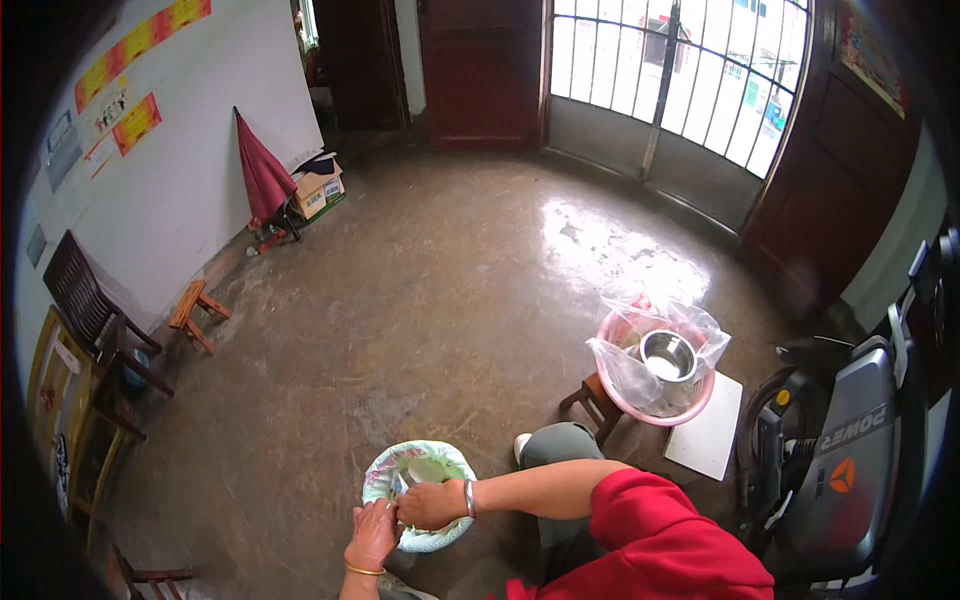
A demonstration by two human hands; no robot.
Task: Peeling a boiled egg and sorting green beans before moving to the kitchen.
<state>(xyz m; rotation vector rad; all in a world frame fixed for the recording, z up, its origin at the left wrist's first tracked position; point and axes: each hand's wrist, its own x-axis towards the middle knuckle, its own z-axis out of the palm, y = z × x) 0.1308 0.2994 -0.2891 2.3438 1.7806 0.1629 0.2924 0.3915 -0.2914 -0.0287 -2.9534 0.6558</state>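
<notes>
A round light-green basket or bin (439,538), lined with a pale plastic bag, stands on the floor before me. My left hand (373,532), with a gold bangle at the wrist, is over its near left rim. Reaching in from the right, my right hand (433,505) wears a silver bangle and meets the left hand's fingertips above the basket. A small whitish-blue item (401,481) shows just beyond the fingers, too small to name. Both hands' fingers are bent and partly hidden, so what they grip cannot be made out.
On a wooden stool (592,405) at right sits a pink basin (660,416) with clear plastic bags and a steel bowl (667,356). A white board (709,427) lies beside it, near a motor scooter (840,450). Chairs (90,292) and a small stool (196,311) line the left wall.
</notes>
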